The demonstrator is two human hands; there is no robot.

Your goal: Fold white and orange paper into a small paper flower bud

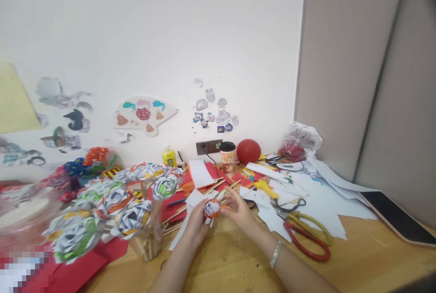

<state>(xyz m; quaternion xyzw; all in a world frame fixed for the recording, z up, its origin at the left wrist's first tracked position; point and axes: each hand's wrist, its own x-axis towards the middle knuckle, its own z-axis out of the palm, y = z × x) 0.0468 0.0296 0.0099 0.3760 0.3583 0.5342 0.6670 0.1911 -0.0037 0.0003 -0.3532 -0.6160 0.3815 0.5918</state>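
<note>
A small paper flower (211,208), white with orange edges, is held between my two hands above the wooden table. My left hand (198,221) wraps its fingers round the flower's left side. At the flower's right edge, the thumb and fingertips of my right hand (235,209) pinch an orange part of it. White paper strips (184,231) lie beneath and beside my left hand. Thin wooden sticks (175,215) are scattered just behind and left of my hands. Larger finished-looking paper flowers (133,217) stand to the left, over a clear cup of sticks (146,243).
Red-and-yellow-handled scissors (308,243) and white paper sheets (320,197) lie to the right, with a dark tablet-like object (397,216) beyond. At the back stand a lidded paper cup (228,159), a red balloon (248,151) and a yellow glue bottle (169,156). Red paper (80,271) covers the front left.
</note>
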